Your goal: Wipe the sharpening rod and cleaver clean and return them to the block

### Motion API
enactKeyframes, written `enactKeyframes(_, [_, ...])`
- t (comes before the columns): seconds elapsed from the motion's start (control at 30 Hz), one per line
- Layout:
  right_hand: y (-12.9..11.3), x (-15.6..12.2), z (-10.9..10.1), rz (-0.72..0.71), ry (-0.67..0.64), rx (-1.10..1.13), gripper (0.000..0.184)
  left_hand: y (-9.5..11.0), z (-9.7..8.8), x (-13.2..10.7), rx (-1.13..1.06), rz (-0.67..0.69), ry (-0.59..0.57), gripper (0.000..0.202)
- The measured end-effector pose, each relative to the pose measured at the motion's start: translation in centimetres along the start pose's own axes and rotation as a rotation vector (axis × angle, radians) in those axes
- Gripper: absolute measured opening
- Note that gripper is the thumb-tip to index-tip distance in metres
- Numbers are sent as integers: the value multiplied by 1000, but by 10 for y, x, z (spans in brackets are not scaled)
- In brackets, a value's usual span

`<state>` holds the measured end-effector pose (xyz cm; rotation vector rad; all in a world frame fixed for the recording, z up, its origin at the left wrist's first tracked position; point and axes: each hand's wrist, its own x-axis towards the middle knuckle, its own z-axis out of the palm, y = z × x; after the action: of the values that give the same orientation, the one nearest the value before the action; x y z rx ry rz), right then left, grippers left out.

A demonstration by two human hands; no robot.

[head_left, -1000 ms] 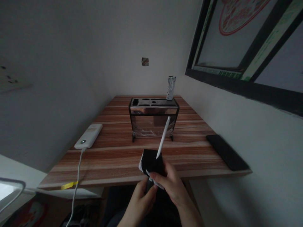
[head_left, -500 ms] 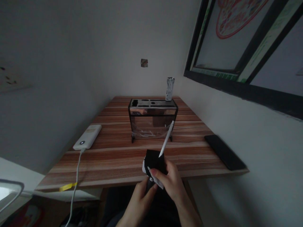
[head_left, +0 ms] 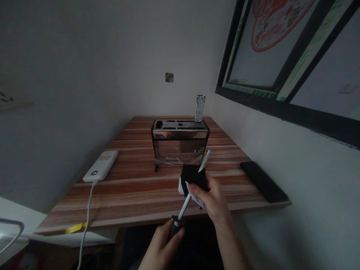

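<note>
Plainly, rod (head_left: 184,207): one, white, slim, tilted, black-handled, over the near edge of the table (head_left: 126,202).
Cloth (head_left: 192,175): one, black and white, around the rod.
My left fingers (head_left: 176,237): gripping the handle (head_left: 174,226).
My right fingers (head_left: 197,190): holding the cloth.
Beyond: one rack (head_left: 180,135), one power bank (head_left: 101,165).

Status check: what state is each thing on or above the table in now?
Rod: held tilted, tip exposed
Cloth: bunched over rod's middle
Left hand: gripping rod's black handle
Right hand: gripping cloth
Slotted holder: upright
Silver block: upright at holder's right end
White device: lying flat, cable plugged in
Cable: draped over table edge
Black slab: lying flat
</note>
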<state>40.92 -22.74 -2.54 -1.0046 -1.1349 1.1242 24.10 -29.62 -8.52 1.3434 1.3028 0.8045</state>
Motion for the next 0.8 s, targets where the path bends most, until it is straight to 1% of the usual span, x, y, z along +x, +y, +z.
enactKeyframes(0.17, [-15, 15, -6, 6, 63, 145, 29, -26, 1, -6, -117, -95, 99, 67])
enactKeyframes(0.3, [-27, 23, -10, 19, 118, 213, 30, -35, 1, -11, -155, -114, 106, 72])
enactKeyframes(0.4, [-30, 28, -13, 15, 152, 231, 30, -36, 0, -14, -139, -132, 114, 73])
enactKeyframes(0.5, [-28, 31, -14, -2, 172, 237, 31, -38, 0, -15, -116, -159, 135, 76])
enactKeyframes(0.63, [-21, 34, -11, -33, 259, 230, 35, -39, 3, -14, -91, -172, 161, 76])
enactKeyframes(0.73, [-15, 32, -4, -41, 295, 185, 38, -31, 6, -13, -100, -150, 177, 71])
enactKeyframes(0.8, [-9, 29, 1, -44, 286, 96, 36, -22, 7, -11, -119, -125, 142, 65])
